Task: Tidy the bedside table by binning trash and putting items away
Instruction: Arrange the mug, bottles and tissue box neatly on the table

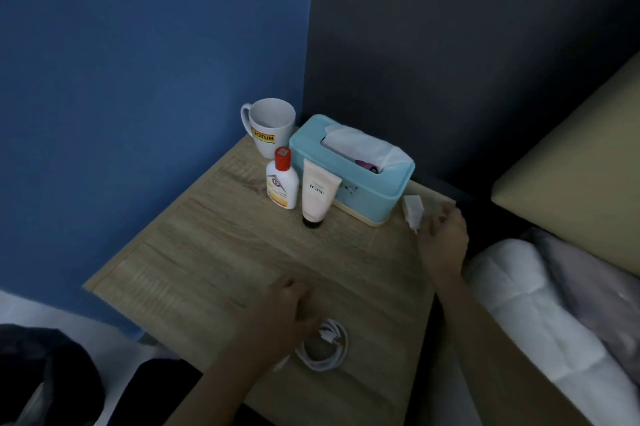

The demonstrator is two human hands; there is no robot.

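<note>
The wooden table [207, 252] stands in a corner by a blue wall [138, 44]; a bed [540, 304] with white covers is on the right.

At the near edge lies a white cable [325, 366]; it is wound into a flat round ring, so it has no long side; one loose end pokes out at the lower left. The left hand [284, 314] sits on the far left side of the ring; its fingers bend down and touch the cable; I cannot tell if it grips it or just rests there.

At the right edge lies a small white thing [413, 209]; its long side runs from far to near, a bit tilted. The right hand [443, 238] is right at its near end; the fingers are blurry, so I cannot tell if they hold it.

At the back, a blue tissue box [349, 179] lies with its long side going from far left to near right; a tissue [363, 145] sticks up out of the top. A tube [317, 191] stands on its dark cap, flat end up, leaning back on the box. Just left of it a bottle [282, 183] stands straight, red cap up. Behind the bottle a white mug [268, 127] stands open side up; its handle points left.
</note>
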